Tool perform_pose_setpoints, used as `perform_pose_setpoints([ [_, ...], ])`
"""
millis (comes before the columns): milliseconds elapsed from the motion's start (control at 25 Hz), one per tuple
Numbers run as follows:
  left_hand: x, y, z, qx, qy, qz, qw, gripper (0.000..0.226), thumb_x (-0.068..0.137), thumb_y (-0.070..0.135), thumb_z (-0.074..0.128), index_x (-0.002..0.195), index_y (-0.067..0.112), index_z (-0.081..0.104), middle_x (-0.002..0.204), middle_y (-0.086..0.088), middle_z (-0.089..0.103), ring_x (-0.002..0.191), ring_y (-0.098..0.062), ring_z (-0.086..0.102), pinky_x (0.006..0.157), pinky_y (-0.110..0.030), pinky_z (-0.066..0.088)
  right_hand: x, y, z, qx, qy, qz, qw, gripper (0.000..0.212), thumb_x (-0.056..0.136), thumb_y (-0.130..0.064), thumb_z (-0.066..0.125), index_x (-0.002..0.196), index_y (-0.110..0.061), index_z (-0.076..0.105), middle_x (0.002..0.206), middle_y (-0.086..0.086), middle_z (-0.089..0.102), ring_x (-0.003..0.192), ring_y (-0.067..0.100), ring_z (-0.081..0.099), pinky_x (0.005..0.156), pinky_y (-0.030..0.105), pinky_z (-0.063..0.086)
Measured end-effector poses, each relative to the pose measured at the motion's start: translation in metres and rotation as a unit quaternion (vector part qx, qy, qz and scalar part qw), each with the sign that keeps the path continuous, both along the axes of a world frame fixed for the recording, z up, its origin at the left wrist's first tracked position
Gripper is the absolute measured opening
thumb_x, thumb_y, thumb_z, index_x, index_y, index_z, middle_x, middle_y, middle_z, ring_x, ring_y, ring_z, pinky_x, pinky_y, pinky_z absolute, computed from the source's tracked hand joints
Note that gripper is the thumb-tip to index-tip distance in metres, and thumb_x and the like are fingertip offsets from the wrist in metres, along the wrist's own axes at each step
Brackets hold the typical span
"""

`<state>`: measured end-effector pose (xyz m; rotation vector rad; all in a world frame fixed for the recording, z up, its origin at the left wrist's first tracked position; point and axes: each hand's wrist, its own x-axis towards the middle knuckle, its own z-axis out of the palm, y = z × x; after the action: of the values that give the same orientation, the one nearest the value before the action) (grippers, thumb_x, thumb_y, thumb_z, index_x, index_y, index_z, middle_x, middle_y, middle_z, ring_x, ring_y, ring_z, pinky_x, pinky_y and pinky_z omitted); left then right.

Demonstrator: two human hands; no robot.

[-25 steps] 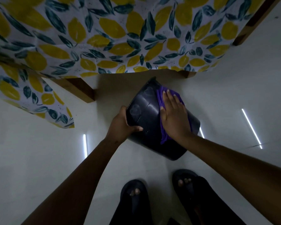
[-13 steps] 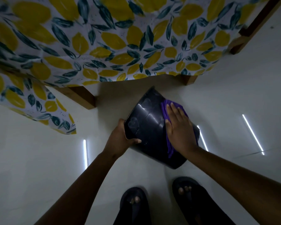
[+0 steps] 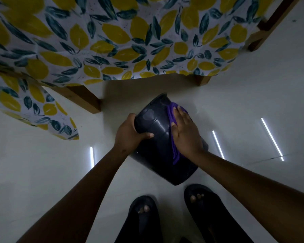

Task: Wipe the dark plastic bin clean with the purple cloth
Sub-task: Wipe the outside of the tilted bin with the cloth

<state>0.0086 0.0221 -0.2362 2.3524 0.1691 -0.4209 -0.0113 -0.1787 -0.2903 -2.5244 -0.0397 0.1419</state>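
The dark plastic bin is tipped on its side above the white floor, its glossy outer wall facing me. My left hand grips its left edge, thumb over the wall. My right hand lies flat on the purple cloth and presses it against the bin's right side. Only a strip of cloth shows along the hand's left edge and by the fingertips. The bin's opening is turned away and hidden.
A table with a lemon-and-leaf cloth overhangs just beyond the bin, its wooden legs at left and right. My two feet in dark sandals stand right below the bin. The glossy white floor reflects strip lights.
My right hand with the cloth has slid a little up the bin's wall toward its far end. The left hand keeps its grip; the view has shifted slightly.
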Motion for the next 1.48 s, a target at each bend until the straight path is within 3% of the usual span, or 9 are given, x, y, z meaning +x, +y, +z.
perform_pose_setpoints([
  [240,-0.012,0.013,-0.009,-0.037,0.021,0.011,0.999,0.065,0.064,0.034,0.086,0.114,0.019,0.046,0.112,0.005,0.058,0.1,-0.014,0.057,0.077,-0.025,0.05,-0.036,0.011,-0.004,-0.114,-0.064,0.131,0.983,0.057,0.1,-0.032,0.026,0.154,-0.021,0.011,0.161,0.003,0.02,0.147,0.028,0.018,0.115,0.049,0.025],
  [440,-0.021,0.01,-0.005,-0.068,0.003,0.049,0.997,0.062,0.065,0.031,0.086,0.112,0.02,0.047,0.107,0.007,0.058,0.096,-0.015,0.058,0.075,-0.026,0.051,0.02,-0.003,-0.001,0.013,0.022,-0.016,1.0,0.054,0.1,-0.026,0.034,0.15,-0.009,0.027,0.156,0.013,0.032,0.142,0.031,0.033,0.116,0.042,0.028],
  [680,-0.036,0.03,-0.018,-0.103,0.043,0.043,0.993,0.062,0.067,0.026,0.085,0.113,0.025,0.044,0.112,0.008,0.058,0.102,-0.013,0.058,0.076,-0.02,0.051,-0.032,0.016,0.002,-0.133,-0.052,0.152,0.978,0.056,0.1,-0.035,0.022,0.154,-0.023,0.012,0.162,0.002,0.019,0.147,0.03,0.018,0.115,0.049,0.022],
  [840,-0.048,0.019,-0.016,-0.117,0.024,0.066,0.991,0.058,0.07,0.023,0.084,0.112,0.025,0.043,0.109,0.009,0.059,0.099,-0.01,0.059,0.074,-0.016,0.052,0.028,0.011,0.001,-0.062,-0.004,0.056,0.997,0.058,0.097,-0.04,0.015,0.152,-0.022,0.023,0.159,0.003,0.028,0.144,0.028,0.027,0.116,0.05,0.026],
  [1040,-0.025,0.015,-0.003,-0.107,0.051,0.027,0.993,0.066,0.061,0.02,0.088,0.111,0.026,0.045,0.112,0.006,0.059,0.108,-0.018,0.059,0.085,-0.03,0.053,0.015,0.006,-0.001,-0.046,-0.019,0.022,0.999,0.058,0.098,-0.039,0.014,0.152,-0.02,0.023,0.159,0.003,0.027,0.145,0.026,0.026,0.114,0.051,0.029],
  [1120,-0.005,0.0,0.006,-0.084,0.051,0.02,0.995,0.061,0.064,0.03,0.086,0.11,0.023,0.047,0.111,0.005,0.06,0.103,-0.016,0.06,0.086,-0.034,0.052,-0.003,0.012,0.005,-0.046,-0.027,0.012,0.999,0.056,0.099,-0.036,0.018,0.153,-0.021,0.02,0.16,0.001,0.023,0.147,0.025,0.022,0.116,0.049,0.026],
  [1240,0.01,-0.027,0.011,0.014,-0.009,0.066,0.998,0.053,0.071,0.053,0.075,0.106,0.018,0.056,0.099,0.004,0.064,0.088,-0.016,0.061,0.073,-0.03,0.049,-0.037,0.028,0.008,-0.077,-0.044,0.04,0.995,0.055,0.099,-0.032,0.026,0.153,-0.024,0.016,0.161,-0.001,0.022,0.148,0.023,0.016,0.116,0.044,0.02],
  [1360,0.001,-0.025,0.003,0.047,-0.05,0.072,0.995,0.047,0.075,0.057,0.069,0.102,0.021,0.056,0.094,0.008,0.063,0.085,-0.015,0.061,0.069,-0.028,0.046,-0.013,0.021,0.007,-0.085,-0.062,0.108,0.989,0.054,0.099,-0.03,0.026,0.152,-0.019,0.024,0.158,0.004,0.03,0.146,0.025,0.025,0.115,0.042,0.025],
  [1480,-0.01,-0.014,-0.001,0.042,-0.053,0.076,0.995,0.046,0.076,0.056,0.069,0.105,0.022,0.055,0.095,0.01,0.06,0.084,-0.011,0.056,0.071,-0.026,0.045,0.018,0.004,0.005,0.003,-0.003,0.035,0.999,0.05,0.1,-0.024,0.032,0.149,-0.011,0.033,0.153,0.011,0.038,0.14,0.028,0.036,0.116,0.039,0.029],
])
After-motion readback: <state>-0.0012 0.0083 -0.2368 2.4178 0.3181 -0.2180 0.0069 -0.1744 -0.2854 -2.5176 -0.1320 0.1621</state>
